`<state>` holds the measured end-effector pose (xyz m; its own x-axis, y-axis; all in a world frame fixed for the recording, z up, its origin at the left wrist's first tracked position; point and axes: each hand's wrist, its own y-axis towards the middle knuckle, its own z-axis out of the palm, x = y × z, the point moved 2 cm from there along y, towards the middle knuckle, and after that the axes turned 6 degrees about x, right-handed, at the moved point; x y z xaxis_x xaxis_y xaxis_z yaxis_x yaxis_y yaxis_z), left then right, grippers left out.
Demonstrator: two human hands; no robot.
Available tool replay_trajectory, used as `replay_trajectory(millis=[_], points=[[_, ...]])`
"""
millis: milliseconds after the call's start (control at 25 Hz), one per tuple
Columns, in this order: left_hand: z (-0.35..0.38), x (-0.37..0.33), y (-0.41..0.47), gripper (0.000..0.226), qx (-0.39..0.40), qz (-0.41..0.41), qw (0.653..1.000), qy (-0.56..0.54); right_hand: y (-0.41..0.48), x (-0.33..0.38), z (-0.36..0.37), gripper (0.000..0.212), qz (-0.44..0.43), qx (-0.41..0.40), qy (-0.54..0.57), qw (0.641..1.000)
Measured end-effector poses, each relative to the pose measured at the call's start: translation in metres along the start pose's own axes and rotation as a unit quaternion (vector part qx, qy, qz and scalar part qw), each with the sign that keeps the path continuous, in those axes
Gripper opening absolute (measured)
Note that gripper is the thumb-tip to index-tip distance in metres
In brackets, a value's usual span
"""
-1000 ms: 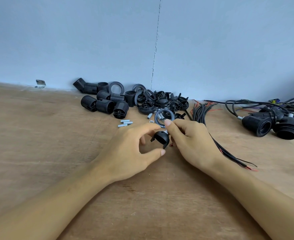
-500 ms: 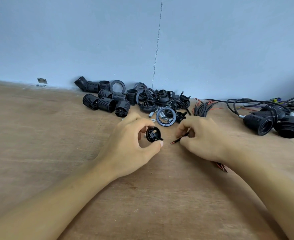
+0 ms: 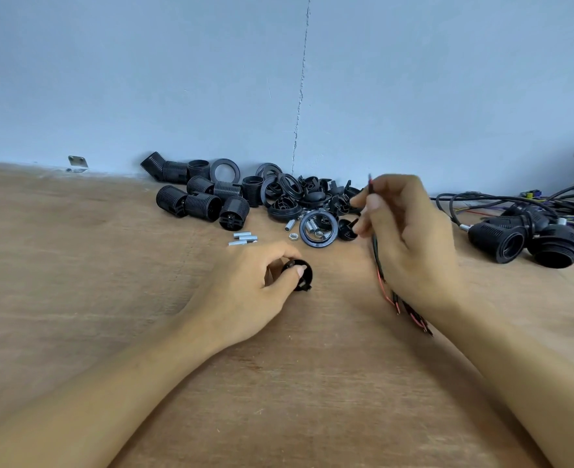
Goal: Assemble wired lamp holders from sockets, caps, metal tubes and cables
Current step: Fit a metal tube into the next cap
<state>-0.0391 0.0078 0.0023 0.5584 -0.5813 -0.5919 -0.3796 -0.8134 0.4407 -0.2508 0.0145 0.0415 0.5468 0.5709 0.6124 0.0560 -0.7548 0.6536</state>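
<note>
The right hand point(image 3: 410, 238) has risen from beside the cap point(image 3: 304, 276), its fingers now pinching a cable point(image 3: 369, 185) end-up, while the left hand point(image 3: 245, 292) grips the cap on the table point(image 3: 110, 298), so threading probably comes next.

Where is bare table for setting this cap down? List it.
Free: the table left of the left hand, before the sockets; the near stretch between the forearms. Crowded: the wall strip, sockets through rings to wired holders; cables under the right hand.
</note>
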Motion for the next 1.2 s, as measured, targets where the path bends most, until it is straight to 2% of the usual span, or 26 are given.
replay_trajectory(millis=[120,200,440,600,680,800,920,1000,1120,1200], points=[[-0.001,0.0,0.0,0.02,-0.018,0.004,1.0,-0.001,0.001,0.02,0.005,0.005,-0.025,-0.005,0.154,0.988],[-0.002,0.001,0.001,0.016,-0.026,0.0,1.0,0.002,0.003,0.028,0.008,0.004,-0.018,0.01,0.216,0.976],[-0.006,0.0,0.001,0.016,-0.06,-0.064,0.995,-0.045,-0.004,0.018,0.019,0.004,0.13,0.097,0.224,0.961],[-0.011,-0.002,0.002,0.017,-0.111,-0.086,0.987,-0.078,-0.003,0.014,0.02,0.009,0.158,0.095,0.26,0.948],[-0.012,-0.003,0.002,0.016,-0.132,-0.097,0.982,-0.097,-0.003,0.014,0.019,0.012,0.137,0.091,0.242,0.956],[-0.014,-0.002,0.002,0.015,-0.151,-0.12,0.975,-0.108,-0.005,0.018,0.015,0.03,0.028,0.053,0.091,0.994],[-0.013,0.0,0.003,0.016,-0.133,-0.141,0.968,-0.159,-0.006,0.023,0.008,0.048,-0.074,-0.019,-0.049,0.996],[-0.012,0.0,0.002,0.017,-0.11,-0.145,0.966,-0.186,-0.003,0.02,0.0,0.047,-0.035,-0.095,-0.033,0.994],[-0.012,-0.003,0.002,0.02,-0.082,-0.134,0.973,-0.17,0.005,0.011,-0.014,0.033,0.07,-0.216,0.035,0.973],[-0.011,-0.004,0.002,0.02,-0.07,-0.132,0.977,-0.155,0.008,0.004,-0.021,0.025,0.109,-0.258,0.059,0.958]])
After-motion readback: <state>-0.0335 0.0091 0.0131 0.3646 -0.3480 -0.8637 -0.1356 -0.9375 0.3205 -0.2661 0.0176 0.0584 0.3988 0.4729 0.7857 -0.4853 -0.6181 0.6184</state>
